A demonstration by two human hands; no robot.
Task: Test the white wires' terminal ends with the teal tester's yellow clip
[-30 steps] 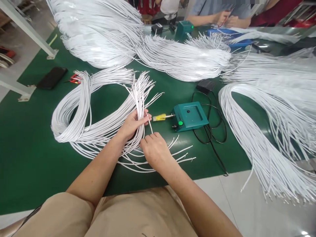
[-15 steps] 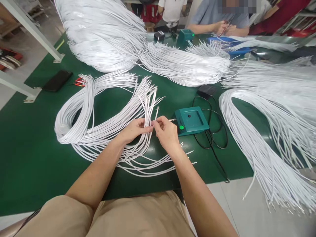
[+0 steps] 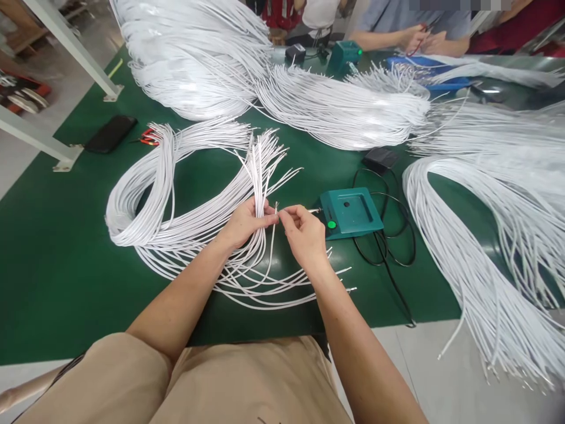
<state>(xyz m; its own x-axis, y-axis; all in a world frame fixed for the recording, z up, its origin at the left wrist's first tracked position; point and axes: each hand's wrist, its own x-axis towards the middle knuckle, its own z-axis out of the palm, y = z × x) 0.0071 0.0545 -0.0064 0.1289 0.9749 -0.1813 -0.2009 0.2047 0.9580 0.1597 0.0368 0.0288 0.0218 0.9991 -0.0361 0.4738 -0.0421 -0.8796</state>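
Note:
My left hand [image 3: 245,224] is closed around a bunch of white cables [image 3: 259,171] whose ends stand up above the fingers. At its thumb tip, a single white cable [image 3: 272,244] is pinched close to its frayed end, the rest hanging down in a curve. My right hand [image 3: 304,232] is closed in a pinch just right of that end; whatever lies between its fingertips is too small to make out. Directly beyond it sits a teal device [image 3: 351,212] with a lit green button and a metal tip pointing toward the hand.
A looped cable bundle [image 3: 128,200] lies left, near a black phone [image 3: 110,134] and red-handled pliers [image 3: 149,137]. Large cable piles [image 3: 344,109] fill the back; another bundle [image 3: 459,247] hangs over the right edge. A black cord [image 3: 392,282] trails forward. A co-worker [image 3: 410,38] sits opposite.
The single cable's end has come down from above my right fingers to my left thumb tip. My right fingertips have shifted slightly away from the bunch. The whole view has moved a little.

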